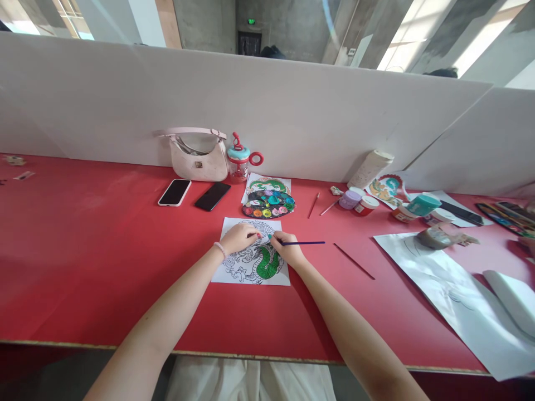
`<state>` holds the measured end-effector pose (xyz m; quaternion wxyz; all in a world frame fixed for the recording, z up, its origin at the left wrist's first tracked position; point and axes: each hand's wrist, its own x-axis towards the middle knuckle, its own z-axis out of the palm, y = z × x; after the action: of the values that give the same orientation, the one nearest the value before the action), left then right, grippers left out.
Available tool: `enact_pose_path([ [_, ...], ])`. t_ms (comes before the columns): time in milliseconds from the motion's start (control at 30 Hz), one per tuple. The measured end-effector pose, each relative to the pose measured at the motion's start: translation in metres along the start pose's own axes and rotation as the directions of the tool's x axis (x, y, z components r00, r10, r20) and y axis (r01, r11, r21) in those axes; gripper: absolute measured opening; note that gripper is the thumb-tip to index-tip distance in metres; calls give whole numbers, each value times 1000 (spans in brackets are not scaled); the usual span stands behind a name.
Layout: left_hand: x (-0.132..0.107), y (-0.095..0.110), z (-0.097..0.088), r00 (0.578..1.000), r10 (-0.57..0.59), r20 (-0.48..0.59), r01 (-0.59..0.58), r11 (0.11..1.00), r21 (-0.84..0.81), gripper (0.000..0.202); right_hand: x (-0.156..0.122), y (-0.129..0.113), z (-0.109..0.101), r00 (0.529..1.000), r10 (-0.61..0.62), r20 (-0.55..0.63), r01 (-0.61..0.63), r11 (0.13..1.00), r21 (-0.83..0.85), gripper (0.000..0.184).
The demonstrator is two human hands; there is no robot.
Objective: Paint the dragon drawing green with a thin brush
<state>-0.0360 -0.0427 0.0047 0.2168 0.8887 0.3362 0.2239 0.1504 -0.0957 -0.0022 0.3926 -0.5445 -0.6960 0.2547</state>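
A sheet of paper with a black line drawing of a dragon lies flat on the red table, part of its body painted green. My right hand is closed around a paintbrush, whose dark blue handle sticks out to the right. Over the upper left of the sheet, my left hand has its fingers pinched together close to my right fingertips. A small whitish bit shows between the two hands, too small to name. The brush tip is hidden. Just behind the sheet sits a paint palette with several colours.
Two phones, one white-edged and one black, lie left of the palette. Behind them stand a handbag and a cup. Paint jars, a paper roll, a loose brush and another person's hand are rightward.
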Motion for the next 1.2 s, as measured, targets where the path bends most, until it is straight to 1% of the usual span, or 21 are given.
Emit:
enact_pose_path([
  [133,0,1,-1,1000,1,-1,-1,1000,2,25,0,0,0,1000,8,-20,-8,1000,1,31],
  [300,0,1,-1,1000,-4,6,4,1000,-5,26,-1,-3,0,1000,0,8,0,1000,8,32],
  [500,0,0,-1,1000,-2,2,2,1000,-4,25,1,-2,-1,999,22,-34,-23,1000,-3,31],
  [767,0,-1,1,1000,-1,-23,1,1000,-18,25,0,-2,0,999,19,-32,-19,1000,-6,31],
  [1200,0,0,0,1000,-2,-6,1,1000,-18,26,0,-2,-2,998,36,-56,-36,999,-1,30],
])
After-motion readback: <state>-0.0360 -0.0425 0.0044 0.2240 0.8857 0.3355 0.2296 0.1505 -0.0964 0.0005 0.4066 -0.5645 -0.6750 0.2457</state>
